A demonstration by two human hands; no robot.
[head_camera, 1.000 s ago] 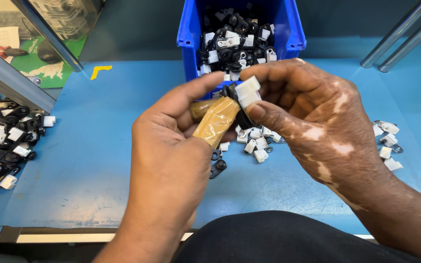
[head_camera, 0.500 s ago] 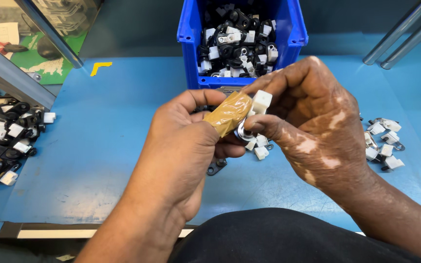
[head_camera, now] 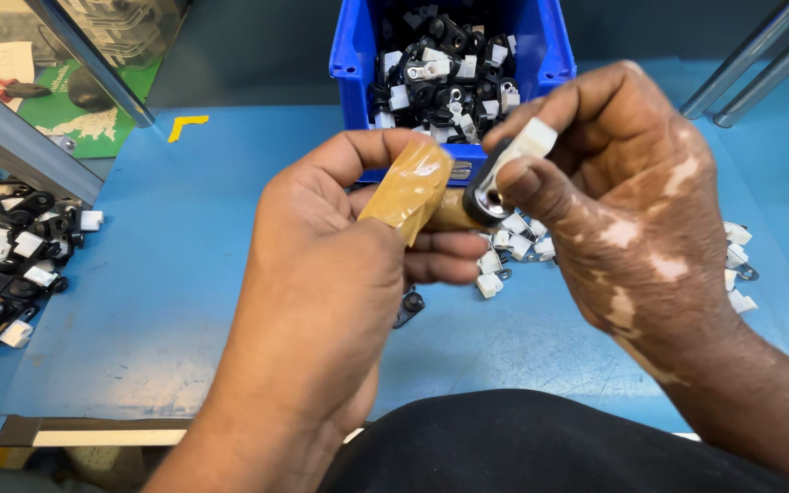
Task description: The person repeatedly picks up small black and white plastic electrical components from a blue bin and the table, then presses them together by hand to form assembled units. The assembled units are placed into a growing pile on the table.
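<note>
- Tan-taped rod [head_camera: 417,187] gripped in the left hand [head_camera: 335,265], fingers curled round it.
- Black-and-white clip [head_camera: 504,169] pinched by the right hand [head_camera: 632,210] at the rod's end.
- Blue bin [head_camera: 353,55] behind.

Bright, even overhead light fills the scene. The blue table [head_camera: 184,274] shows a pale sheen near its front edge and soft shadows under the hands. Focus is sharp centrally; the corners look slightly softer and stretched.
</note>
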